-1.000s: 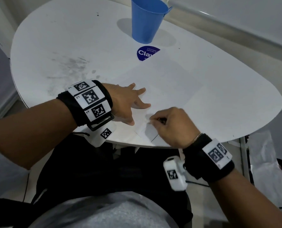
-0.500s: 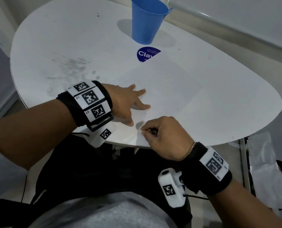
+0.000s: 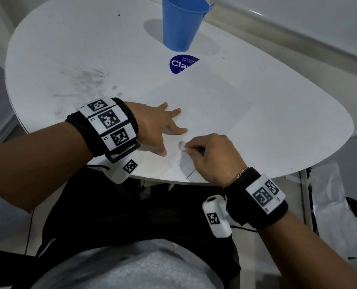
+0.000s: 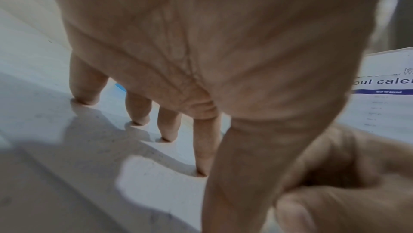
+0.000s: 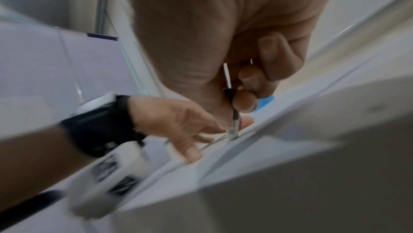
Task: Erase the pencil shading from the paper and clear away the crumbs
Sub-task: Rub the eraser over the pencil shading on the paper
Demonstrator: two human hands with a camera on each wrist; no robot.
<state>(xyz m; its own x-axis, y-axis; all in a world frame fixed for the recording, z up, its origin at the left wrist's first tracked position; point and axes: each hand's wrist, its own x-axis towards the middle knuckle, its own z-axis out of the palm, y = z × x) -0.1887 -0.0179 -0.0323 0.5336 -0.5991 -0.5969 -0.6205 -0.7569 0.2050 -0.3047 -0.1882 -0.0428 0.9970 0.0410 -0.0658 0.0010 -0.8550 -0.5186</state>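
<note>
Round blue sticker (image 3: pixel 183 64) just before the blue cup (image 3: pixel 181 21) reading "Clay", printed sheet (image 4: pixel 384 95) reading "out cale", floor paper (image 3: pixel 336 190) reading "refer2win".

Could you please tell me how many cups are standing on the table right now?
1: the blue cup stands upright at the far edge of the white table, beyond the paper.

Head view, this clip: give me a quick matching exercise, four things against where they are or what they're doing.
Things:
1. left hand
2. right hand
3. blue cup
4. round blue sticker

States:
A. stands upright at the table's far side
B. pinches a pencil-like tool, white tip down on the paper
C. lies flat, partly under the paper's far corner
D. fingers spread, pressing the paper down

Pairs: 1-D, 2-B, 3-A, 4-C
</note>
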